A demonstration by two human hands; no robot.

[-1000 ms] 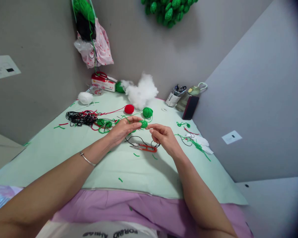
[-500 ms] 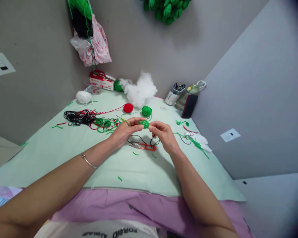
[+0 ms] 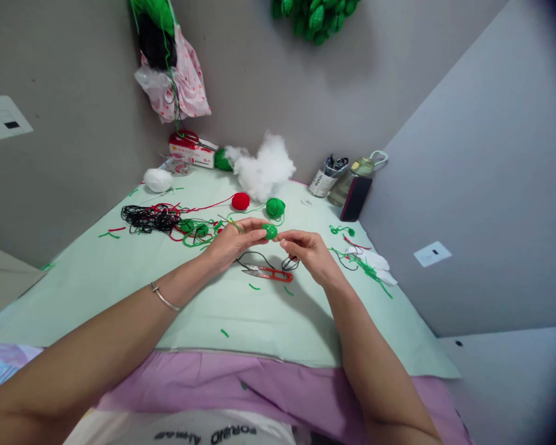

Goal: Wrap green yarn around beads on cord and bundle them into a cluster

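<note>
Between the thumb and fingers of my left hand [image 3: 235,240] is a small rounded green crocheted piece [image 3: 269,232] with a dotted light pattern. My right hand [image 3: 306,250] is closed just to the right of it, thumb and index finger pinched by its edge. Whatever sits in that pinch is too small to make out. Black yarn [image 3: 291,264] loops below my right fingers and runs back toward my left hand. Under both hands, a pair of orange-handled thread snips [image 3: 271,274] lies on the pale green table cover [image 3: 204,330].
Tangled black yarn [image 3: 151,219], a red yarn ball [image 3: 240,201] and a green yarn ball [image 3: 275,208] lie beyond my hands. White stuffing [image 3: 266,167] is piled at the back. A phone [image 3: 356,199] leans against a bottle [image 3: 340,190] at right, near green yarn scraps [image 3: 370,272].
My right hand has drawn slightly away from the green crocheted piece, which has turned a little in my left fingers. The view has shifted slightly.
</note>
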